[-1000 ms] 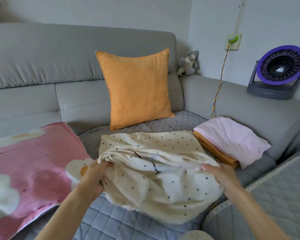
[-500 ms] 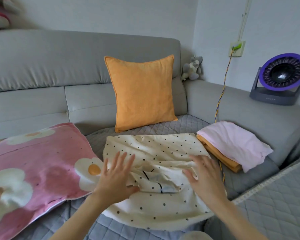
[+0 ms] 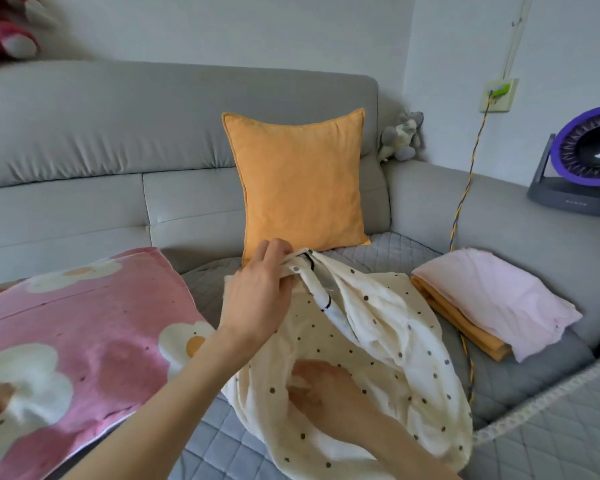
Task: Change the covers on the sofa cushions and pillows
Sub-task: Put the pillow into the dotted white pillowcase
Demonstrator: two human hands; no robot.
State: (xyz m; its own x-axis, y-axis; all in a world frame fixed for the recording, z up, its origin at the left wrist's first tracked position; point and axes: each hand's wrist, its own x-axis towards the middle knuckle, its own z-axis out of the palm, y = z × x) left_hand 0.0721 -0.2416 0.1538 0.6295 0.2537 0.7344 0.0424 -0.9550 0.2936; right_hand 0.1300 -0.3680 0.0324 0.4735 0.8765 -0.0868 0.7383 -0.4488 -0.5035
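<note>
Both of my hands work the cream, dark-dotted fabric cover (image 3: 378,327) lying on the grey quilted sofa seat (image 3: 388,251). My left hand (image 3: 260,292) pinches its bunched far edge, fingers curled round the cloth. My right hand (image 3: 323,389) is tucked inside the cover; I cannot tell its grip. One square orange cushion (image 3: 302,181) leans upright behind.

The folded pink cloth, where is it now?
In the head view, right side: the folded pink cloth lies on an orange folded cloth beside the dotted cover.
</note>
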